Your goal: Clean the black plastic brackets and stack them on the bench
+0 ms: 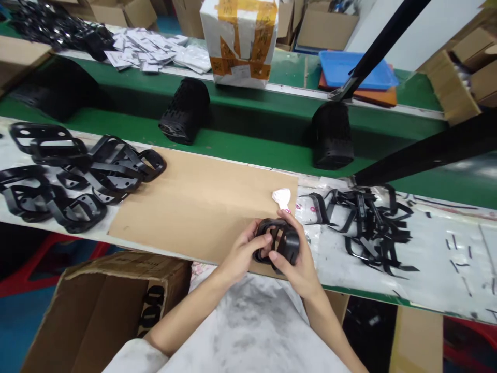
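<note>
Near the front edge of the cardboard sheet (pixel 186 202), a black plastic frame with an opening in it (pixel 289 243) is gripped between both of my hands. My left hand (pixel 248 246) closes on its left side, with the thumb over the top. On the right side, my right hand (pixel 297 259) wraps around it, thumb pressed on the near face. Just beyond my fingers lies a crumpled white scrap (pixel 281 197). Loose black strap-like brackets (pixel 368 223) are heaped to the right of my hands. The undersides of the held frame are hidden.
Several black frames with brackets (pixel 77 207) lie at the left. Black bundles (pixel 186 111) stand on the green conveyor (pixel 233 140). A taped white box (pixel 238 41) and blue tray (pixel 357 70) sit beyond. Dark posts slant at right. An open carton (pixel 89 311) stands below, left.
</note>
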A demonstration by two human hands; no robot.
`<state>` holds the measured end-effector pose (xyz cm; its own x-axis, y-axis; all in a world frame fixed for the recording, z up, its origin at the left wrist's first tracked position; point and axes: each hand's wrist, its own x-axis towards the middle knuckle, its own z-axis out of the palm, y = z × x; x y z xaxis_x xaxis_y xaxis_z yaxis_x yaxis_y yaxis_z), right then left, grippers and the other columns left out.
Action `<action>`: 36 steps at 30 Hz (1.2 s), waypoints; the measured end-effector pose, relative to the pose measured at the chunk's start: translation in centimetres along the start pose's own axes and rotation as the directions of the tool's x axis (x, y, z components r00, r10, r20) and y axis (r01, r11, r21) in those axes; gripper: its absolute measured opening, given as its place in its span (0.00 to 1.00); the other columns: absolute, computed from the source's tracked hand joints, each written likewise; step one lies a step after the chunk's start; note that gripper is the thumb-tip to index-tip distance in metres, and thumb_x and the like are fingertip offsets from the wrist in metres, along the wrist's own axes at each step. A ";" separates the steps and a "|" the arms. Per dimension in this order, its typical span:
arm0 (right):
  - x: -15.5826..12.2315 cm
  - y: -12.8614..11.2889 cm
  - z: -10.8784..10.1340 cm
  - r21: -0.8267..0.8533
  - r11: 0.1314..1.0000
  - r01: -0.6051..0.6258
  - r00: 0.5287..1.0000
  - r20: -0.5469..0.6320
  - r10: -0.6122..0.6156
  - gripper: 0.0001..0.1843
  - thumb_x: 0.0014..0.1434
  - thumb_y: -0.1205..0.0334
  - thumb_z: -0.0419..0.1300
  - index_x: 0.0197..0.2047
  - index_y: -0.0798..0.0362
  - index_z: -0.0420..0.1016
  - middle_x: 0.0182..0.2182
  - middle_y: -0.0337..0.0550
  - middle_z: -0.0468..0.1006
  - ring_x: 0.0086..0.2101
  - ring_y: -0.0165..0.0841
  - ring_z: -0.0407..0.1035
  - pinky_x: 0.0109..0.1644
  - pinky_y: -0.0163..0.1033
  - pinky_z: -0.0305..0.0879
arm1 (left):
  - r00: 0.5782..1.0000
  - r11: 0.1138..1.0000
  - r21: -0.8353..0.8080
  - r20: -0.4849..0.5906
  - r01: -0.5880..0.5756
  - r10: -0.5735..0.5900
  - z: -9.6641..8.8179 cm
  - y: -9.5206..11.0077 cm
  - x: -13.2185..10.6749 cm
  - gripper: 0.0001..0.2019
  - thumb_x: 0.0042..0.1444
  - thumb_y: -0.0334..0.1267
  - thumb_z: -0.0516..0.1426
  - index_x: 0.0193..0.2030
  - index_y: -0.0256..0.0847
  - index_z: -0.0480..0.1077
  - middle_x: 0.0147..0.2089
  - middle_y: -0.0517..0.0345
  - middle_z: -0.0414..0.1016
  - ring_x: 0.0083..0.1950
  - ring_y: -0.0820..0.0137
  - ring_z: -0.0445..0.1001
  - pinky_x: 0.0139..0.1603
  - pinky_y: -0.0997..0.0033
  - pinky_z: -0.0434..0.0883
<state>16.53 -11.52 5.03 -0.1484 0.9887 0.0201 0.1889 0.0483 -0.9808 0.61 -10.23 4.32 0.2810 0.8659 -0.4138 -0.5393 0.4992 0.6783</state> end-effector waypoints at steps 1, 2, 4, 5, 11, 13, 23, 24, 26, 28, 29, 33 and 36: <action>0.1 -0.2 0.0 0.028 0.999 -0.021 1.000 -0.010 0.021 0.39 0.64 0.47 0.68 0.73 0.42 0.58 0.71 0.49 0.64 0.69 0.48 0.61 0.75 0.59 0.54 | 0.999 0.998 -0.057 0.023 0.041 -0.040 -0.1 0.0 0.0 0.17 0.58 0.48 0.66 0.47 0.39 0.74 0.30 0.63 0.68 0.30 0.73 0.63 0.35 0.73 0.64; 0.2 -0.4 -0.1 0.061 0.997 -0.039 0.999 -0.001 0.039 0.37 0.64 0.48 0.68 0.72 0.42 0.60 0.69 0.49 0.66 0.67 0.48 0.63 0.73 0.58 0.57 | 0.995 0.989 -0.115 0.052 0.093 -0.087 -0.3 0.1 0.1 0.19 0.59 0.53 0.64 0.45 0.38 0.75 0.28 0.62 0.67 0.29 0.73 0.64 0.35 0.73 0.65; 0.5 -0.6 -0.4 0.105 0.992 -0.069 0.997 0.051 0.064 0.36 0.64 0.49 0.68 0.70 0.42 0.62 0.66 0.48 0.70 0.65 0.47 0.66 0.70 0.56 0.63 | 0.977 0.957 -0.205 0.107 0.204 -0.185 -0.6 0.4 0.3 0.23 0.59 0.59 0.63 0.40 0.36 0.74 0.25 0.61 0.67 0.28 0.72 0.66 0.34 0.72 0.67; 0.6 -0.7 -0.5 0.108 0.991 -0.077 0.995 0.079 0.068 0.35 0.64 0.49 0.69 0.70 0.42 0.62 0.65 0.48 0.72 0.65 0.47 0.66 0.69 0.55 0.64 | 0.966 0.939 -0.235 0.126 0.252 -0.228 -0.7 0.7 0.5 0.24 0.58 0.60 0.64 0.38 0.36 0.74 0.25 0.61 0.67 0.28 0.72 0.67 0.34 0.73 0.68; 0.8 -0.8 -1.1 0.167 0.980 -0.105 0.979 0.190 0.073 0.35 0.66 0.53 0.67 0.71 0.42 0.60 0.65 0.48 0.71 0.61 0.44 0.71 0.67 0.51 0.67 | 0.918 0.876 -0.285 0.201 0.389 -0.342 -1.6 1.9 0.7 0.19 0.55 0.50 0.70 0.38 0.34 0.76 0.28 0.59 0.75 0.26 0.74 0.74 0.32 0.75 0.72; 0.9 -0.8 -1.0 0.181 0.976 -0.120 0.979 0.185 0.086 0.34 0.66 0.55 0.67 0.71 0.42 0.60 0.64 0.48 0.73 0.58 0.42 0.73 0.65 0.50 0.69 | 0.926 0.884 -0.283 0.189 0.371 -0.328 -1.8 2.0 0.8 0.18 0.55 0.49 0.70 0.39 0.33 0.76 0.29 0.57 0.77 0.25 0.73 0.75 0.31 0.75 0.73; 1.0 -1.2 -1.4 0.124 0.985 -0.119 0.975 0.201 0.093 0.36 0.63 0.56 0.67 0.71 0.42 0.61 0.65 0.47 0.70 0.62 0.45 0.68 0.69 0.53 0.62 | 0.913 0.861 -0.317 0.227 0.398 -0.338 -2.1 1.7 0.9 0.18 0.56 0.50 0.69 0.35 0.34 0.75 0.25 0.60 0.74 0.21 0.75 0.72 0.25 0.77 0.70; 0.9 -1.2 -1.4 0.143 0.982 -0.122 0.974 0.207 0.091 0.36 0.63 0.56 0.67 0.71 0.42 0.61 0.64 0.47 0.71 0.62 0.45 0.68 0.69 0.53 0.62 | 0.901 0.852 -0.313 0.258 0.420 -0.350 -2.1 1.8 0.9 0.20 0.56 0.52 0.69 0.35 0.34 0.75 0.25 0.60 0.73 0.21 0.75 0.72 0.24 0.76 0.70; 0.9 -1.2 -1.3 0.175 0.975 -0.137 0.971 0.216 0.098 0.36 0.63 0.56 0.67 0.71 0.42 0.61 0.62 0.47 0.73 0.61 0.46 0.70 0.69 0.53 0.63 | 0.891 0.853 -0.294 0.286 0.432 -0.353 -2.2 1.8 0.8 0.21 0.57 0.54 0.68 0.36 0.34 0.76 0.25 0.60 0.74 0.21 0.74 0.73 0.24 0.76 0.70; 0.8 -1.1 -1.2 0.207 0.964 -0.167 0.967 0.227 0.119 0.35 0.64 0.55 0.67 0.71 0.41 0.60 0.60 0.46 0.75 0.57 0.45 0.73 0.64 0.53 0.69 | 0.901 0.871 -0.274 0.276 0.407 -0.334 -2.1 1.9 0.8 0.20 0.59 0.53 0.67 0.39 0.33 0.77 0.28 0.57 0.77 0.23 0.73 0.75 0.26 0.75 0.72; 0.8 -1.1 -1.2 0.219 0.959 -0.182 0.964 0.231 0.130 0.35 0.64 0.55 0.66 0.71 0.40 0.60 0.60 0.46 0.75 0.56 0.45 0.74 0.61 0.52 0.72 | 0.907 0.880 -0.265 0.268 0.394 -0.325 -2.1 2.0 0.8 0.20 0.59 0.52 0.66 0.40 0.33 0.77 0.30 0.55 0.79 0.25 0.72 0.77 0.28 0.75 0.73; 0.7 -0.9 -1.4 0.171 0.971 -0.165 0.968 0.215 0.127 0.36 0.64 0.58 0.67 0.72 0.38 0.60 0.67 0.45 0.68 0.61 0.46 0.69 0.63 0.52 0.71 | 0.907 0.882 -0.252 0.254 0.398 -0.337 -1.8 2.0 0.8 0.22 0.58 0.53 0.68 0.40 0.31 0.78 0.32 0.52 0.80 0.29 0.70 0.79 0.34 0.73 0.77; 1.0 -0.8 -1.6 0.112 0.989 -0.097 0.975 0.211 0.072 0.38 0.62 0.59 0.68 0.72 0.40 0.60 0.69 0.45 0.66 0.67 0.47 0.63 0.72 0.55 0.58 | 0.922 0.876 -0.299 0.210 0.378 -0.326 -1.5 1.8 0.8 0.19 0.55 0.49 0.71 0.35 0.31 0.77 0.26 0.56 0.77 0.25 0.74 0.76 0.31 0.76 0.74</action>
<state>17.77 -10.36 6.15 -0.3355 0.9376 -0.0915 0.0927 -0.0638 -0.9937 -1.27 -8.69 4.29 0.6012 0.6424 -0.4754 -0.6038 0.7548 0.2564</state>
